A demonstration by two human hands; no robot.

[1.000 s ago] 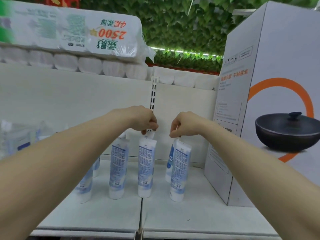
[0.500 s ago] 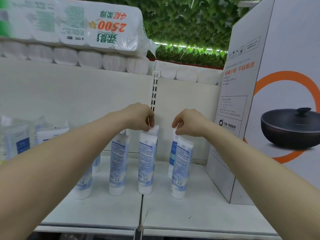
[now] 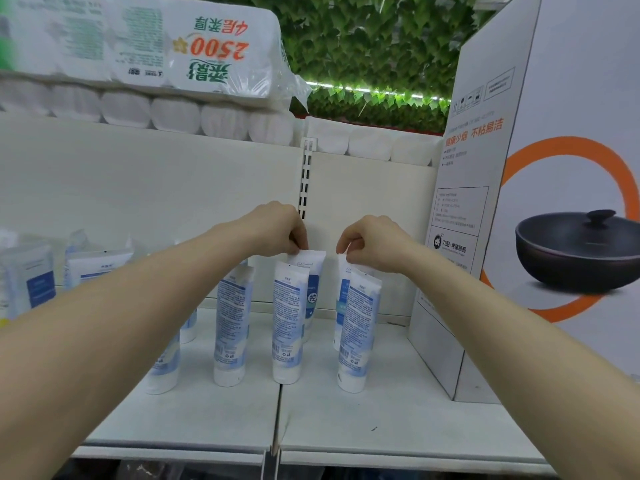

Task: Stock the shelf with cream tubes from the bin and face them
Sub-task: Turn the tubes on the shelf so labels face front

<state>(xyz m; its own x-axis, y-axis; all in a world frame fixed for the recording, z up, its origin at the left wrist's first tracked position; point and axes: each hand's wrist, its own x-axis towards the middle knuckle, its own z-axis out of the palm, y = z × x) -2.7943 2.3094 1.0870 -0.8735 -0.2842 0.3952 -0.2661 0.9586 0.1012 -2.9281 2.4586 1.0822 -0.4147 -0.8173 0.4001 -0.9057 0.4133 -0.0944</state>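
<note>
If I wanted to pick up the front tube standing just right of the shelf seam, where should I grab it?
Probably by the flat crimped top of the front tube, pinched from above. It stands upright on its cap, another tube close behind, so the top is the freest part. The right hand pinches the rear tube that way.

Single head-worn view, wide-angle, edges bowed. Looks forward and slightly down onto a white shelf (image 3: pixel 398 410), close in, at arm's reach. Both forearms enter from the bottom corners and converge mid-frame near the shelf's back panel (image 3: pixel 156 188). Shelf's front edge runs along the bottom of frame; a large pan box (image 3: pixel 554 202) fills the right side; tissue packs (image 3: pixel 145 46) and leafy wall (image 3: pixel 374 39) cross the top. No second view.
</note>
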